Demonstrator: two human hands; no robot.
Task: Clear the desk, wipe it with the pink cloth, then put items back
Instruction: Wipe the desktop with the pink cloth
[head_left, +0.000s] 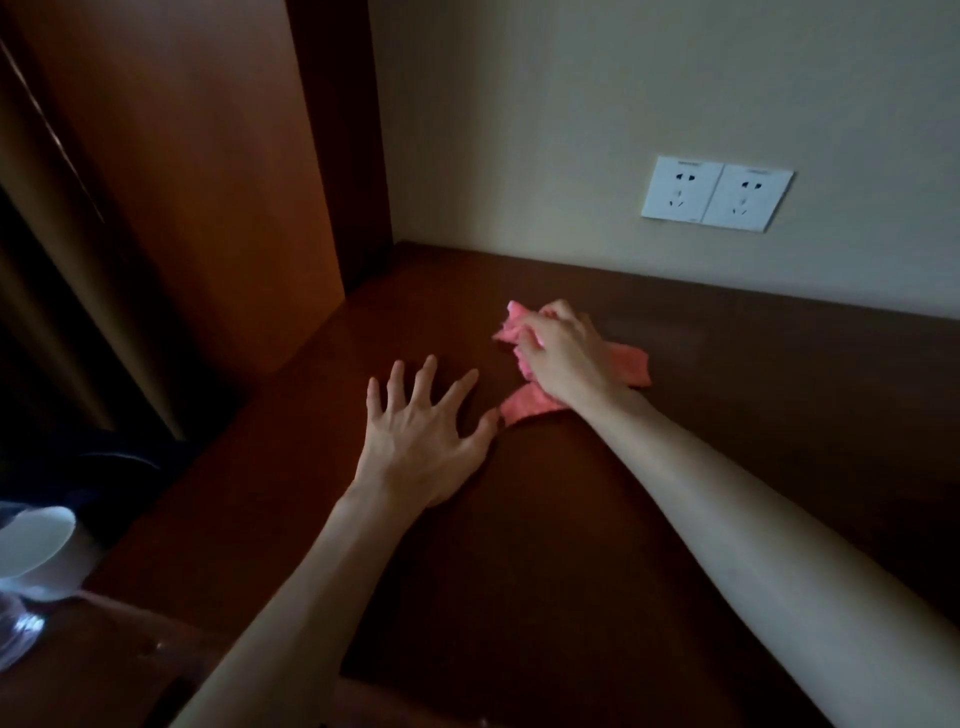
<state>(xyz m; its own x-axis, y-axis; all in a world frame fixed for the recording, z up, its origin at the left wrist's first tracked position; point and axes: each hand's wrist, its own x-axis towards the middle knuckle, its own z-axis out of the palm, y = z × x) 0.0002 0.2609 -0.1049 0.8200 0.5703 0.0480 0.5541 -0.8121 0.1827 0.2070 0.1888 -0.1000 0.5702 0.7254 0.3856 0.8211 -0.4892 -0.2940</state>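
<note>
At the centre of the frame the right hand (563, 356) is closed over the crumpled pink cloth (628, 366) on the dark desk (571, 545), while the left hand (415, 441) lies just left of it, fingers spread flat, thumb tip beside the cloth's near corner.

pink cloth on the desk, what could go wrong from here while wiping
1. The pink cloth is bunched under the right hand, so little of it may touch the desk and patches could be missed.
2. The wall sockets sit just above the back edge; if the cloth is damp, a high swipe could reach them.
3. The left hand is spread flat on the desk and may leave prints.
</note>
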